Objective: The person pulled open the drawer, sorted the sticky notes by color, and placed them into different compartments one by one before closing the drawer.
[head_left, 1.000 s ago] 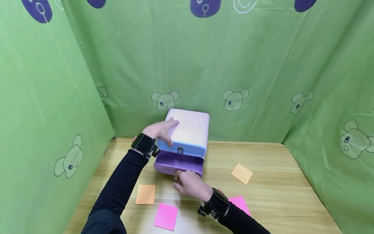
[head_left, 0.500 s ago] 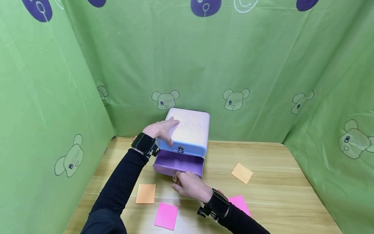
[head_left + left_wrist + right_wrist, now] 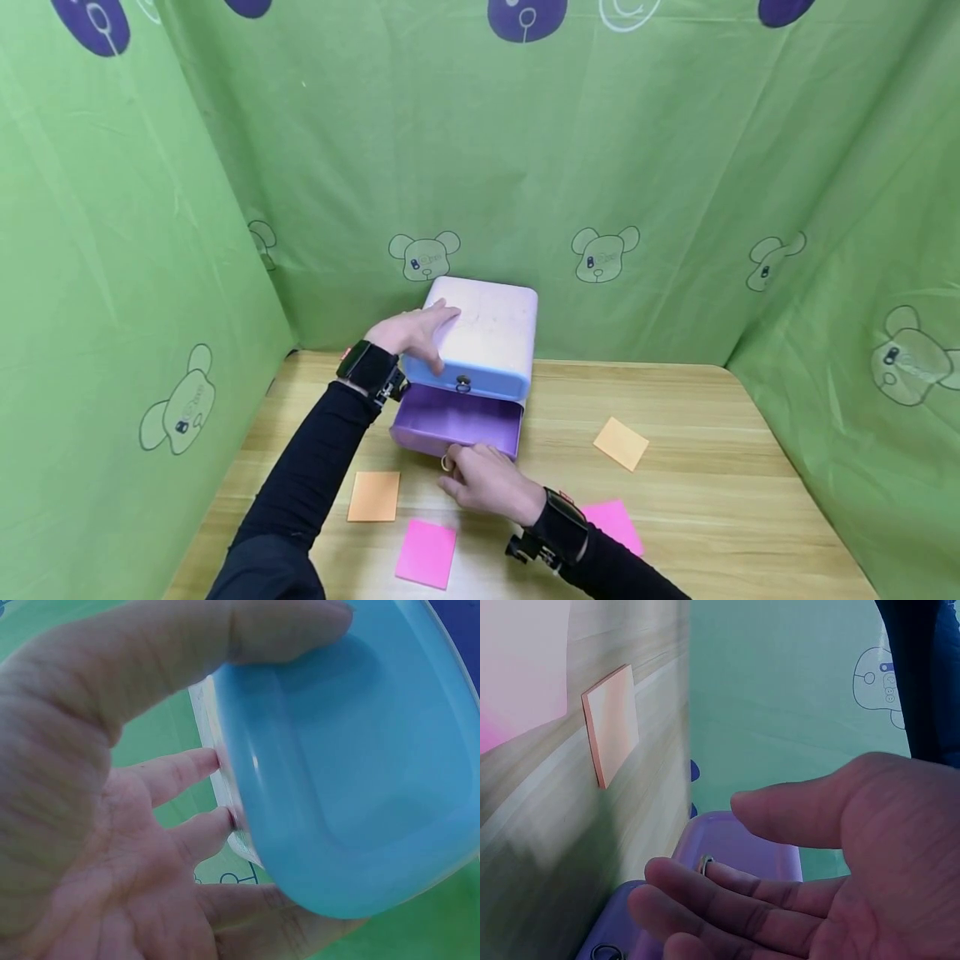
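A small drawer cabinet (image 3: 491,325) with a pale top stands at the back of the table. Its blue top drawer front (image 3: 483,382) is closed and carries a ring pull. Below that, a purple drawer (image 3: 427,437) is pulled out, and no contents show inside. My left hand (image 3: 411,336) grips the cabinet's left front corner; in the left wrist view the thumb lies on the blue front (image 3: 375,765) and the fingers reach along the side. My right hand (image 3: 491,482) is at the purple drawer's front, a finger hooked in its metal ring pull (image 3: 705,864).
An orange sticky-note pad (image 3: 373,497) and a pink one (image 3: 426,554) lie nearer me at left. Another orange pad (image 3: 621,444) is at right, and a pink one (image 3: 613,527) sits partly behind my right forearm. Green printed cloth (image 3: 645,167) surrounds the wooden table (image 3: 697,467).
The purple drawer has slid a little farther out toward me, and my right hand has moved back with it. My left hand stays in place on the cabinet.
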Available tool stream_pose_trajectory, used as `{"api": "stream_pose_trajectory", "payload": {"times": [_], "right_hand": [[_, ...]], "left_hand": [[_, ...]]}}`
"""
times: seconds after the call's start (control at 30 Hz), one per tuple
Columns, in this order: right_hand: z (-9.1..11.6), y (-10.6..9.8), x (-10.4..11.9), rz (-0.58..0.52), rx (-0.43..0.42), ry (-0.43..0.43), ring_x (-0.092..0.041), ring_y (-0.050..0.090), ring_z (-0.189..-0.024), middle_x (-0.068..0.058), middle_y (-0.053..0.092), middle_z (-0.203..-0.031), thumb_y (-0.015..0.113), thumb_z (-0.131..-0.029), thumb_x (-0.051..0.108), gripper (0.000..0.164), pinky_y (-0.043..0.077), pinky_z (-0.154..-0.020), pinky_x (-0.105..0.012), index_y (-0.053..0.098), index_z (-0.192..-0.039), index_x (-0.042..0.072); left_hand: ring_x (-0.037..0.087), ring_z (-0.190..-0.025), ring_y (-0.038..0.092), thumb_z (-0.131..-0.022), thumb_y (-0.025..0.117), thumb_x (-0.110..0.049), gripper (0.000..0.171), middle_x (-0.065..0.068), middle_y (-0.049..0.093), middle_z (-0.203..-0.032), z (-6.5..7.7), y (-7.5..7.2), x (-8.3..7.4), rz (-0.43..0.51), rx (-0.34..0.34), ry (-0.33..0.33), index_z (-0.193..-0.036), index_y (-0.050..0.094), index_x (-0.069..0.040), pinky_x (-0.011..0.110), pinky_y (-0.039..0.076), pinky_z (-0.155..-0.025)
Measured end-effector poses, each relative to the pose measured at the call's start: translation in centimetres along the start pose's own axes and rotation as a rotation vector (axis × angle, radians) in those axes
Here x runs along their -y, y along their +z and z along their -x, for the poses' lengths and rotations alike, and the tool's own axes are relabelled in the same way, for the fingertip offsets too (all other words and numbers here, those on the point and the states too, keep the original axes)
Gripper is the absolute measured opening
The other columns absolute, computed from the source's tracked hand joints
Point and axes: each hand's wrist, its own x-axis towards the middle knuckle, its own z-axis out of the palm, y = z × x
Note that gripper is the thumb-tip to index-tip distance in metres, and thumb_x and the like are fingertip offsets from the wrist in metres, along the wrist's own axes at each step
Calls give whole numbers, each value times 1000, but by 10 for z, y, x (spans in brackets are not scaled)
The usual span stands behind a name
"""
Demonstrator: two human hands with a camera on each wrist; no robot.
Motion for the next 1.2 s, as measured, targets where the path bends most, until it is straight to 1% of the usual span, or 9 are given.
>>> {"api": "stream_pose_trajectory", "payload": {"times": [0.3, 0.63, 0.77, 0.93, 1.07, 1.2], "right_hand": [[3, 0, 3, 28, -4, -23, 3, 43, -51, 13, 53, -65, 71, -93, 24, 14, 40, -48, -15, 64, -89, 14], [5, 0, 5, 31, -4, -19, 3, 45, -52, 12, 55, -67, 70, -95, 25, 13, 41, -49, -14, 65, -91, 13], [5, 0, 4, 21, 6, -24, 4, 48, -54, 10, 61, -70, 69, -96, 25, 15, 44, -53, -14, 68, -96, 10], [5, -1, 4, 21, 9, -38, 3, 55, -59, 4, 70, -77, 69, -96, 25, 22, 49, -58, -13, 70, -106, 6], [7, -6, 8, 18, -5, -62, 3, 59, -63, 3, 73, -81, 70, -95, 25, 22, 51, -61, -14, 70, -108, 7], [10, -17, 16, -23, -13, -65, 4, 59, -65, 4, 73, -82, 69, -95, 24, 19, 51, -63, -14, 71, -107, 9]], "left_hand": [[40, -157, 19, -72, 83, -21, 112, 9, 3, -174, 1, 2, 0, -3, 1, -5, -163, 19, -23, 58, 27, -125], [41, -157, 19, -72, 83, -21, 112, 9, 4, -174, 0, 2, -1, -8, -3, -4, -163, 19, -23, 59, 26, -125], [40, -157, 18, -72, 84, -20, 112, 10, 5, -173, 0, 2, 0, -3, -3, -1, -163, 19, -22, 58, 26, -126], [40, -158, 17, -72, 84, -21, 111, 10, 5, -173, 0, 2, 0, -2, -1, 5, -163, 20, -21, 58, 24, -126], [39, -158, 16, -73, 84, -21, 111, 10, 5, -173, 0, 1, 0, -8, 0, 3, -163, 19, -22, 58, 23, -127], [39, -158, 16, -73, 84, -21, 111, 9, 5, -174, 0, 1, 0, -8, 0, 9, -163, 19, -22, 58, 23, -127]]}}
